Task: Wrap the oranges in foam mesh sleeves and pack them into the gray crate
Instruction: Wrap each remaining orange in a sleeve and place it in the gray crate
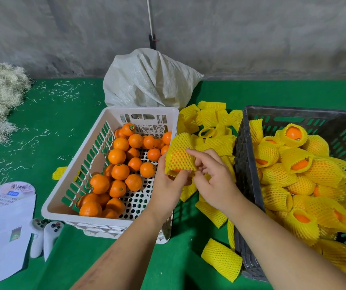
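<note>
Green felt table (73, 114): beside the white crate (71, 176), left hand (167, 183) and right hand (214, 181) both grip one sleeved orange (179, 156).

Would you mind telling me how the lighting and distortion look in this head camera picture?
Head view: soft, even light, no glare; faint shadows under the white crate; wide-angle bending bows the gray crate rim and wall line; the hands' sleeved orange is sharp.

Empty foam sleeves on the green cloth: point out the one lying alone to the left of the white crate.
It is the yellow sleeve peeking out beside the white crate's left wall. All other loose sleeves lie between the two crates.
</note>
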A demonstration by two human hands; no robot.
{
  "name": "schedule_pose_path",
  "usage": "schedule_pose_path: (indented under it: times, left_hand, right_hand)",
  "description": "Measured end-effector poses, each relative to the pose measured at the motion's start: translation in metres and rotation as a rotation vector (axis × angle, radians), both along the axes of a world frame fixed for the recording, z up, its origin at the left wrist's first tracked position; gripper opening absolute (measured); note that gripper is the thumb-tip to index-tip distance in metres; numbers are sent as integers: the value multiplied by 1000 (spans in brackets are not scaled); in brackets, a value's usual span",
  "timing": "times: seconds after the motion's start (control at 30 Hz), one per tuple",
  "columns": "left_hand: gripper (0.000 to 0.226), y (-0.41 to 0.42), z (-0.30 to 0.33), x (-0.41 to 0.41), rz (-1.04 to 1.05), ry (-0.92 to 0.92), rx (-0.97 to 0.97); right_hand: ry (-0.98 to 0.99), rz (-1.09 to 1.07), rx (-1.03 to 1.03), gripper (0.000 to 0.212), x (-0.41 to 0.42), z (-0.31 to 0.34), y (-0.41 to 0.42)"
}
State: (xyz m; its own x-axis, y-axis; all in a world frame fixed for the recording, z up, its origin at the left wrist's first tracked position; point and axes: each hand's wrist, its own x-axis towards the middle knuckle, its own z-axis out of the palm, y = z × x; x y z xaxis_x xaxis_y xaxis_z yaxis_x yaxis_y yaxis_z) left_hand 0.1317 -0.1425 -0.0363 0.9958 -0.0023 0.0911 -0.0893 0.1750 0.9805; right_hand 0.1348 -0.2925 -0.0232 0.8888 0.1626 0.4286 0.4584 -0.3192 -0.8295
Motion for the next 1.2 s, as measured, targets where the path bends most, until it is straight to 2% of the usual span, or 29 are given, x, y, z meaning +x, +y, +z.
schedule_pose_path:
  times: [0.07,0.1,0.17,0.23,0.3,0.43,0.5,0.63,0.7,0.77,0.83,0.97,1.0,1.07,1.2]
  left_hand:
    - [47,2,-1,0,48,-24,33]
    - [46,2,-2,-1,61,-45,56]
    - [47,0,-4,-3,51,-89,98]
    - [50,-3,-5,-5,27,-94,131]
    - [51,-3,-5,-5,37,-80,136]
    - [58,3,-1,-5,71,-3,71]
    - [58,6,1,-4,32,32,41]
    - [55,13,2,-5,-87,99,8]
    - [55,12,3,-4,-69,100,19]
    - [54,10,2,-3,-1,91,22]
    - [55,11,0,0,51,76,34]
    - [63,8,-5,-5,24,-6,221]
    - [66,6,-6,-7,-9,-37,294]
    - [69,1,-9,-10,-66,-103,421]
    - [69,0,-10,-10,-72,-173,579]
  right_hand:
    - [171,2,213,44,1,3,-2]
    - [261,-30,260,49,3,4,-3]
    - [439,-12,254,70,5,4,-5]
    - [483,73,231,65,6,0,-1]
    - [418,78,219,57,5,-3,0]
    - [238,-14,-5,64,2,-5,-6]
    - [183,-2,-52,68,0,-3,-5]
    - [-28,-104,-42,36,3,-2,-6]
    - [-127,-161,-113,24,3,-1,-7]
    - [-178,-96,-155,18,0,1,-6]
    - [-68,-32,-72,21,-4,6,-2]
    - [653,29,465,52,-4,23,3]
    - [773,69,558,56,-3,24,4]
    - [826,82,651,54,1,23,4]
    - [794,-65,692,47,1,25,4]
